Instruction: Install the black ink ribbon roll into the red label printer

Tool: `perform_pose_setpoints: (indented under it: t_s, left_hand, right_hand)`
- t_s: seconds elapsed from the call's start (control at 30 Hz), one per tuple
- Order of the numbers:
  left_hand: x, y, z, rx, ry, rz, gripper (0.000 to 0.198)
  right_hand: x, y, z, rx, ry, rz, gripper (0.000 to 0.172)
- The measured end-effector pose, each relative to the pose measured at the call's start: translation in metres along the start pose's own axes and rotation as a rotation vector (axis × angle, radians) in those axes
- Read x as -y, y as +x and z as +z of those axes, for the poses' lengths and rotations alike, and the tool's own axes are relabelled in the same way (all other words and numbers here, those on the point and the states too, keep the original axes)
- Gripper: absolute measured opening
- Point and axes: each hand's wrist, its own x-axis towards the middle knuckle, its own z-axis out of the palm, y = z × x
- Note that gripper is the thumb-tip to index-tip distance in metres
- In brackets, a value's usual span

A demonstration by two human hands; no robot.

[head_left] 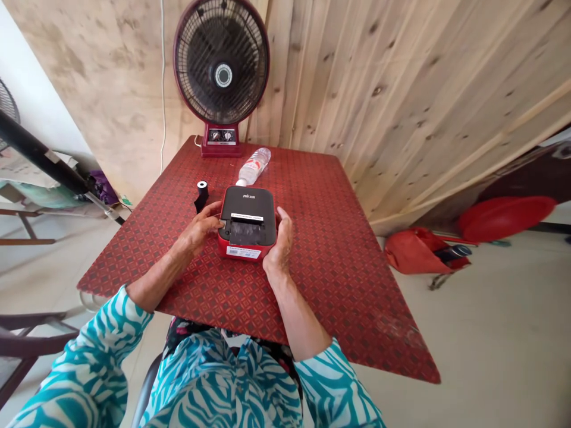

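A small label printer (248, 205) with a black lid and red base rests on the table in front of me. A white strip with print lies across its lid, and a white sticker is on its front. My left hand (198, 229) grips its left side, the thumb on the lid's front left corner. Against the right side of the printer, my right hand (280, 241) is curved with the fingers along its edge. Left of the printer stands a small black roll (202, 191) with a white core and a loose tail. Behind it lies a clear plastic bottle (255, 166) on its side.
The table (339, 267) has a red patterned top. A dark red fan (222, 139) stands at its back edge by the wooden wall (339, 77). On the floor to the right are a red bag (413, 249) and a red basin (504, 218). A dark chair (33, 339) is at left.
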Motion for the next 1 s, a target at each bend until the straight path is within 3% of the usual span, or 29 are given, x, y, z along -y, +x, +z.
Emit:
perform_pose_setpoints:
  t_s: [0.4,0.83,0.93,1.0]
  left_hand:
    - [-0.015,-0.008,0.014,-0.086,0.019,-0.028,0.065]
    - [-0.015,-0.009,0.014,-0.041,0.082,-0.002,0.061]
    - [-0.020,-0.010,0.011,-0.050,0.175,0.067,0.059]
    - [-0.026,-0.012,0.009,-0.110,0.357,0.195,0.049]
  right_hand:
    - [0.006,-0.003,0.005,-0.006,-0.030,0.027,0.054]
    - [-0.001,0.000,0.001,0.016,-0.037,0.013,0.057]
    - [-0.002,0.001,0.002,0.019,-0.042,0.024,0.055]
    - [-0.002,0.001,0.002,0.017,-0.032,0.028,0.054]
